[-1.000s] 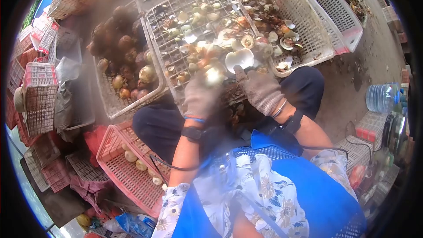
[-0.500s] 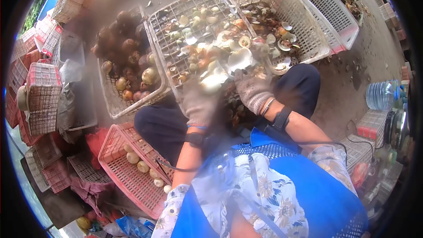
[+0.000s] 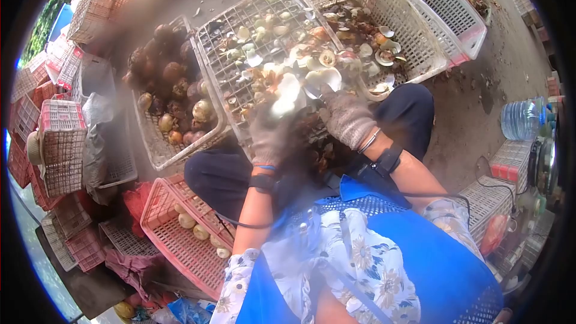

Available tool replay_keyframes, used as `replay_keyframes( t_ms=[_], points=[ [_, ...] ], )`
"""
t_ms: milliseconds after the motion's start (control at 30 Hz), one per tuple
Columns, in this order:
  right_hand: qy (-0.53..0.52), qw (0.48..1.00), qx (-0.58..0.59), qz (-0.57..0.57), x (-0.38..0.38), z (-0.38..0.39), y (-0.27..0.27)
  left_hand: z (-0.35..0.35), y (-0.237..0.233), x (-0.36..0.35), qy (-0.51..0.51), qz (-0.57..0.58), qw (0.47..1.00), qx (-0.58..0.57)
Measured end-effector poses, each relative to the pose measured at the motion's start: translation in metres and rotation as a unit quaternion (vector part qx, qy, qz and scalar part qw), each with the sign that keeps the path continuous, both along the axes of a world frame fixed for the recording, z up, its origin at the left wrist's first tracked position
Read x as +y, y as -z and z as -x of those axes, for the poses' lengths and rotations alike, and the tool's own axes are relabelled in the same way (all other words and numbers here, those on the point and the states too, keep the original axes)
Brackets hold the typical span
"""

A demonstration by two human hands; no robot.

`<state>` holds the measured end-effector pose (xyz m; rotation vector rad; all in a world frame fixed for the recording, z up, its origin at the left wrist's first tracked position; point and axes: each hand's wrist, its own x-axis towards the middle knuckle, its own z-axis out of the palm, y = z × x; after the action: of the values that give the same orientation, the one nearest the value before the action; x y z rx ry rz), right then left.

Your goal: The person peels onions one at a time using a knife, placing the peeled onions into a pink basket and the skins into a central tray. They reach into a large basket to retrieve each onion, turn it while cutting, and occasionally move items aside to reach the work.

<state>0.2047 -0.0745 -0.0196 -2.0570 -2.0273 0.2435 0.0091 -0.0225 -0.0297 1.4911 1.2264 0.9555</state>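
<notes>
My left hand (image 3: 270,138), in a dusty knit glove, is closed around a bright white peeled onion (image 3: 285,97) over the near edge of the wire grid. My gloved right hand (image 3: 349,119) is closed just to the right, its fingertips by a curved white onion layer (image 3: 324,79). Whatever it grips is hidden by the fingers and haze. Peeled skins and onion scraps (image 3: 258,36) lie scattered over the white grid crate (image 3: 203,48) in front of my hands.
Unpeeled onions (image 3: 174,72) fill a crate at left. Scraps lie in a deep white crate (image 3: 414,30) at right. A pink crate (image 3: 180,252) by my left leg holds several peeled onions (image 3: 201,231). A water bottle (image 3: 521,121) stands far right.
The view has shifted slightly. My hands stay close together over the grid, the left still around the white onion; the onion's position between them differs only a little.
</notes>
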Motion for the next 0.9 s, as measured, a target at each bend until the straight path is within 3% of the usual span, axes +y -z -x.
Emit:
replay_keyframes(
  t_ms=[67,133,167,233,333,467,533,600,633,667,733,767,833,867,900],
  points=[
    [-0.039,0.998,-0.030,-0.033,-0.008,0.005,-0.008,0.004,0.008,-0.002,-0.004,0.017,1.000,0.017],
    [-0.080,0.993,-0.061,-0.065,-0.017,0.014,-0.016,0.002,-0.013,-0.004,0.003,-0.088,0.963,0.253],
    [-0.081,0.992,-0.098,-0.028,-0.020,0.021,-0.017,0.002,-0.016,-0.002,0.024,-0.085,0.961,0.261],
    [-0.094,0.986,-0.130,0.039,-0.017,0.028,-0.035,0.000,-0.015,-0.003,0.026,-0.070,0.961,0.266],
    [-0.103,0.974,-0.194,0.055,-0.015,0.034,-0.020,-0.003,-0.013,-0.004,0.038,-0.076,0.958,0.273],
    [-0.069,0.983,-0.135,0.099,-0.014,0.025,0.003,-0.006,-0.016,-0.013,0.054,-0.138,0.940,0.307],
    [-0.066,0.985,-0.112,0.114,-0.018,0.025,0.002,-0.003,-0.026,-0.013,0.048,-0.112,0.969,0.215],
    [-0.056,0.987,-0.089,0.124,-0.015,0.022,0.004,0.012,0.021,-0.011,-0.049,0.061,0.997,0.023],
    [-0.044,0.990,-0.065,0.117,-0.016,0.022,0.008,0.016,0.027,-0.006,-0.077,0.109,0.991,0.003],
    [-0.034,0.992,-0.044,0.109,-0.015,0.021,0.009,0.029,0.063,-0.003,-0.045,-0.136,0.987,0.074],
    [-0.008,0.988,-0.023,0.153,-0.009,0.023,-0.007,0.018,0.023,-0.003,-0.089,-0.236,0.963,0.094],
    [-0.016,0.992,-0.040,0.122,-0.010,0.024,-0.010,0.016,0.019,-0.002,-0.090,-0.237,0.963,0.093],
    [-0.022,0.994,-0.057,0.091,-0.014,0.026,-0.010,0.012,0.014,-0.001,-0.065,-0.019,0.997,0.033],
    [-0.047,0.989,-0.119,0.074,-0.016,0.029,-0.008,0.011,0.012,0.000,-0.050,0.091,0.995,0.003],
    [-0.072,0.979,-0.180,0.058,-0.017,0.030,-0.007,0.012,0.004,-0.001,-0.037,-0.082,0.976,0.200]
  ],
)
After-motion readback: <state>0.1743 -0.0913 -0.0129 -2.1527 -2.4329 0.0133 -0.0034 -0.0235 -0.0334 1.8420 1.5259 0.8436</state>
